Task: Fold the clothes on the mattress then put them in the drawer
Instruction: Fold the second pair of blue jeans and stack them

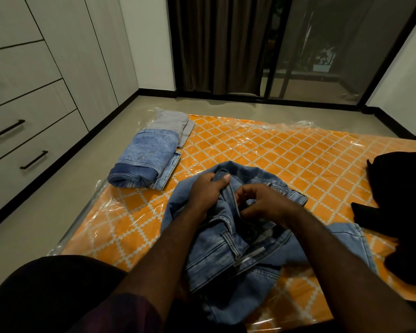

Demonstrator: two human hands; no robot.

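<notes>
A crumpled pair of light blue jeans (pixel 228 251) lies on the orange patterned mattress (pixel 274 150), just in front of me. My left hand (pixel 208 191) grips a bunched fold of the denim near the waistband. My right hand (pixel 264 203) pinches the waistband edge beside it, fingers curled. A folded pair of blue jeans (pixel 144 162) rests at the mattress's left edge, with folded grey trousers (pixel 171 123) behind it. Dark clothes (pixel 399 200) lie in a heap at the right edge.
The mattress lies on the floor in clear plastic wrap. White drawers with black handles (pixel 34 159) line the wall on the left. A bare strip of floor (pixel 82 174) runs between drawers and mattress. Dark curtains (pixel 221 44) and a glass door stand behind.
</notes>
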